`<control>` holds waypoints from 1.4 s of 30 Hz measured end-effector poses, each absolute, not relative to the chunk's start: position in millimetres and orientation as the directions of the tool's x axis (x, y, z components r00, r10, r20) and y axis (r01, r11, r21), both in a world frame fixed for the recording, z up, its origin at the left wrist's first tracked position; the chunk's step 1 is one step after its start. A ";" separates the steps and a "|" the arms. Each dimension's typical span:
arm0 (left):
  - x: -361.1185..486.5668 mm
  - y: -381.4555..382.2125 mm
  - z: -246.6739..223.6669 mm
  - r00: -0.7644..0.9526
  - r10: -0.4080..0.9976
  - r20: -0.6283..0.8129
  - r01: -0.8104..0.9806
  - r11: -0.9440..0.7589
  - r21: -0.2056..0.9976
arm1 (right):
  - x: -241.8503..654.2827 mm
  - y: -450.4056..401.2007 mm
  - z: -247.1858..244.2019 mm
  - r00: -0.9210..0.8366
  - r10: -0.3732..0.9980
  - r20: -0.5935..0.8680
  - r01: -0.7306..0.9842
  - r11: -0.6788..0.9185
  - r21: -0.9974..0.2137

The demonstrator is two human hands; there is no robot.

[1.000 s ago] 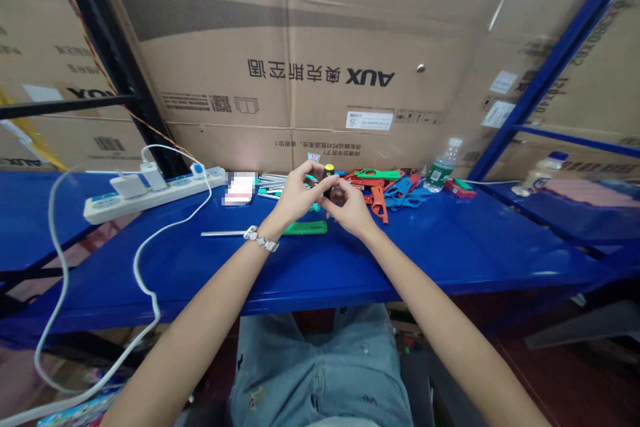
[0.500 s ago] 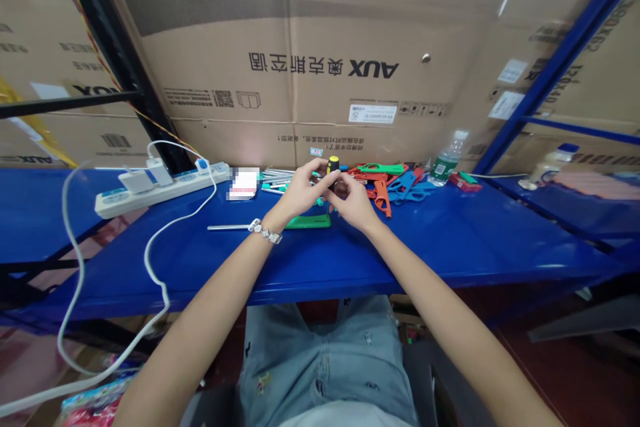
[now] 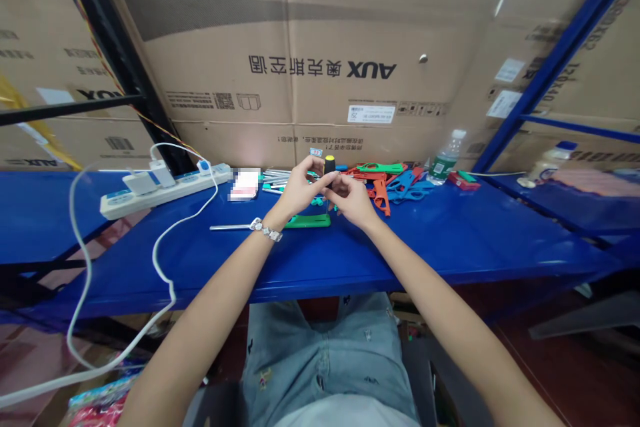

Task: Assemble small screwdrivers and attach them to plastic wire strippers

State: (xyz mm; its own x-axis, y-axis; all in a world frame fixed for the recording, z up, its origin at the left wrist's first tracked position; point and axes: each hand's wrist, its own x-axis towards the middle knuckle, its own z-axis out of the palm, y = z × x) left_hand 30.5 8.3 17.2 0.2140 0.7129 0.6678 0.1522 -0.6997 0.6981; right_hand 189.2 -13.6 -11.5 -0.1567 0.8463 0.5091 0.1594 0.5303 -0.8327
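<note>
A screwdriver (image 3: pixel 329 164) with a black and yellow handle stands upright between my hands. My left hand (image 3: pixel 300 192) wraps its fingers and thumb round the handle from the left. From the right, my right hand (image 3: pixel 354 201) pinches the screwdriver lower down, near the bottom of the handle. The thin shaft reaches down to the right end of a green plastic part (image 3: pixel 310 221) lying on the blue table (image 3: pixel 425 240). Out of that part's left side runs a silver metal rod (image 3: pixel 230 227), partly covered by my left wrist and its bracelet.
Behind my right hand lie red plastic gun-shaped parts (image 3: pixel 381 199) and blue ones (image 3: pixel 407 188). Several metal rods (image 3: pixel 275 175) lie behind my left hand. A power strip (image 3: pixel 165 193) with white cables is at left; a water bottle (image 3: pixel 444 163) and red box (image 3: pixel 463 180) are at right.
The screwdriver handle and both hands have shifted very slightly, with the handle a touch further left. The whole view has also moved a little. Both hands keep their hold.
</note>
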 end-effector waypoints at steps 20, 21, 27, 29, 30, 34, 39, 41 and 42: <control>29.4 8.7 17.8 0.298 0.709 0.639 0.059 -0.682 0.729 | 191.7 -18.7 -8.9 -0.184 0.819 0.543 0.236 0.573 -0.785; 29.4 8.4 18.2 0.298 0.709 0.639 0.057 -0.681 0.730 | 191.8 -19.2 -8.8 -0.184 0.819 0.543 0.241 0.573 -0.783; 27.8 8.2 19.0 0.289 0.707 0.646 0.048 -0.684 0.727 | 191.7 -19.6 -8.5 -0.188 0.819 0.542 0.240 0.573 -0.784; 27.6 8.0 19.2 0.289 0.707 0.645 0.053 -0.685 0.727 | 191.6 -19.7 -8.3 -0.189 0.817 0.545 0.241 0.577 -0.781; 27.5 7.8 19.3 0.290 0.708 0.644 0.055 -0.684 0.727 | 191.5 -19.8 -8.2 -0.190 0.815 0.547 0.241 0.579 -0.779; 27.5 7.5 19.5 0.292 0.704 0.648 0.055 -0.688 0.723 | 191.5 -20.6 -7.9 -0.198 0.812 0.550 0.243 0.584 -0.775; 27.8 8.0 19.2 0.290 0.703 0.650 0.059 -0.691 0.721 | 191.3 -20.9 -7.8 -0.198 0.814 0.546 0.254 0.581 -0.774; 27.8 8.3 19.1 0.288 0.704 0.649 0.060 -0.690 0.721 | 191.4 -20.8 -7.7 -0.200 0.815 0.543 0.255 0.579 -0.775; 27.8 8.3 19.1 0.289 0.702 0.651 0.059 -0.691 0.720 | 191.5 -20.7 -7.7 -0.199 0.815 0.543 0.257 0.579 -0.774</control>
